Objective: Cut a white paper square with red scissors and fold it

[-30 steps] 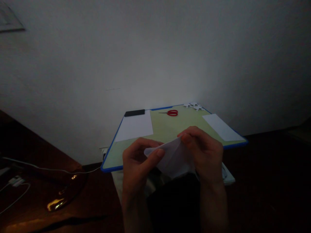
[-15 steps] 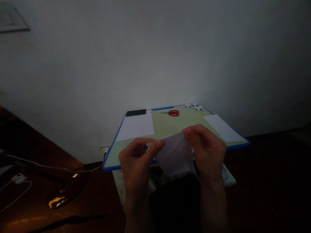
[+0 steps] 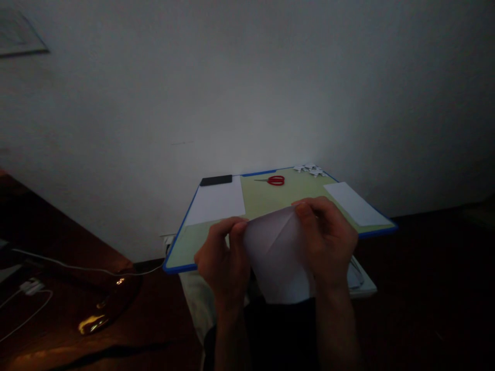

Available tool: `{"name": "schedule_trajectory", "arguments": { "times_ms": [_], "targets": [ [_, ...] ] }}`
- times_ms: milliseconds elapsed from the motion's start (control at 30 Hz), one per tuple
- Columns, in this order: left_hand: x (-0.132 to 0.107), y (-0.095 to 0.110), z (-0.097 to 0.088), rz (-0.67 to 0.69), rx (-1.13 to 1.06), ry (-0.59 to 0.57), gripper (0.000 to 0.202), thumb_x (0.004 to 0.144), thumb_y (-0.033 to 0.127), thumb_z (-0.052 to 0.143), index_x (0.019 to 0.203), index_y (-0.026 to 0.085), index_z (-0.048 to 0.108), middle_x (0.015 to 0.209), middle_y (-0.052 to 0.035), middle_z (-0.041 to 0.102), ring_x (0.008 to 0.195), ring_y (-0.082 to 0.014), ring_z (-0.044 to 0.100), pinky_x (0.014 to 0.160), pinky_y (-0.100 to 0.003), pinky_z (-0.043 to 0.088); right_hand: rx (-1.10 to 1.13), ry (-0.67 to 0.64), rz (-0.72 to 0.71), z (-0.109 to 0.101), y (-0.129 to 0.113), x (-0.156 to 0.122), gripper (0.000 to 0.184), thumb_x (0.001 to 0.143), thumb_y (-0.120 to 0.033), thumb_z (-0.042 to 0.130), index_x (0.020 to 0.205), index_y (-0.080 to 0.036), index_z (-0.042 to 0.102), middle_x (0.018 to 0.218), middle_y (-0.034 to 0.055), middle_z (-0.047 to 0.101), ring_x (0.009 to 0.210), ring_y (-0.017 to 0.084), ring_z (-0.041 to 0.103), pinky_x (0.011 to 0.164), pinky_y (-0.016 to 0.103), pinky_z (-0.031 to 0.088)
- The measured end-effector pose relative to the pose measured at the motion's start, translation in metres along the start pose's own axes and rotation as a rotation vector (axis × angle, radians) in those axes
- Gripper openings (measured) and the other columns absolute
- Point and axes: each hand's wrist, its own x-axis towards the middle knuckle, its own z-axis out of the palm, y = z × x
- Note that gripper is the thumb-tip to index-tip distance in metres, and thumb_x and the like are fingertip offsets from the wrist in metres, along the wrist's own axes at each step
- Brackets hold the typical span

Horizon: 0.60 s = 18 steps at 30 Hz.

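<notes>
Between my hands, in front of the table's near edge, hangs a white sheet of paper [image 3: 280, 257] with a diagonal crease running to its upper right corner. My left hand [image 3: 226, 252] pinches its upper left corner between thumb and fingers. At the upper right corner, the thumb and fingers of my right hand [image 3: 327, 237] are closed on the paper. Farther back on the table lie scissors [image 3: 276, 180] with red handles, their blades pointing left. A heap of small folded white paper pieces [image 3: 311, 169] sits at the far right corner.
The table [image 3: 270, 196] has a pale green top and a blue rim, and stands against a wall. A white sheet [image 3: 216, 203] with a dark flat object [image 3: 215, 180] at its far edge lies left; another white sheet [image 3: 358, 203] lies right. A white cable [image 3: 85, 268] runs at the left.
The paper has opened out and hangs lower, showing a larger surface. My left hand has turned and shifted slightly right; my right hand still grips its corner.
</notes>
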Motion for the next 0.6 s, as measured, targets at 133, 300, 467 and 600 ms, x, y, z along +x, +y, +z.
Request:
{"name": "schedule_trajectory", "arguments": {
  "times_ms": [133,300,467,600],
  "targets": [
    [0.001,-0.007,0.001,0.006,0.082,-0.005,0.016,0.099,0.029,0.066,0.087,0.023,0.074,0.075,0.0021,0.077,0.066,-0.0152,0.071,0.065,-0.025,0.053,-0.032,-0.047,-0.003,0.002,0.004,-0.003,0.013,0.101,-0.026,0.066,0.090,-0.025,0.072,0.085,-0.0013,0.072,0.080,0.016,0.065,0.067,0.028,0.050],
    [0.003,-0.006,0.001,-0.056,0.029,0.004,0.013,0.096,0.031,0.070,0.086,0.023,0.073,0.073,0.0026,0.074,0.063,-0.0140,0.068,0.060,-0.023,0.051,-0.070,-0.078,0.000,0.005,0.007,-0.007,0.013,0.103,-0.031,0.065,0.092,-0.025,0.071,0.087,0.0002,0.071,0.082,0.018,0.065,0.070,0.030,0.052],
    [0.005,-0.002,0.003,-0.182,-0.182,-0.115,0.022,0.098,0.043,0.069,0.094,0.022,0.072,0.065,0.0039,0.067,0.054,-0.0118,0.060,0.053,-0.023,0.046,-0.089,0.067,-0.016,0.002,0.011,-0.002,0.014,0.103,-0.029,0.065,0.091,-0.025,0.070,0.085,-0.0012,0.069,0.080,0.016,0.065,0.069,0.028,0.052],
    [0.005,0.002,0.005,-0.150,-0.247,-0.325,0.038,0.103,0.045,0.060,0.073,0.022,0.065,0.061,0.0033,0.063,0.055,-0.0121,0.058,0.056,-0.024,0.045,-0.101,0.147,-0.028,-0.003,0.012,0.002,0.014,0.102,-0.030,0.067,0.089,-0.025,0.070,0.085,-0.0012,0.069,0.079,0.016,0.065,0.069,0.028,0.052]
  ]
}}
